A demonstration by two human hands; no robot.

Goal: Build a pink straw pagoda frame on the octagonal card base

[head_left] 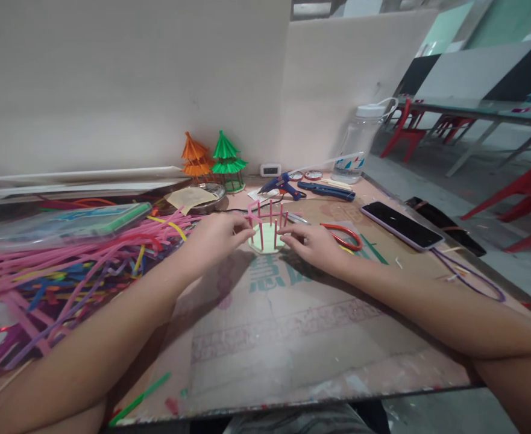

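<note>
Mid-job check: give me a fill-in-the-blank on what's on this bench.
The left hand and right hand hold pink straw posts standing on a pale ____ round card disc.
Beside the green paper pagoda stands an ____ one.
The dark smartphone lies on the ____ hand's side.
Missing: green; orange; right.

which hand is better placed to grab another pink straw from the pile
Left, probably. The left hand touches the pink-post model right beside the straw pile; the right hand sits on the model's far side, nearer the red-handled scissors.
</note>
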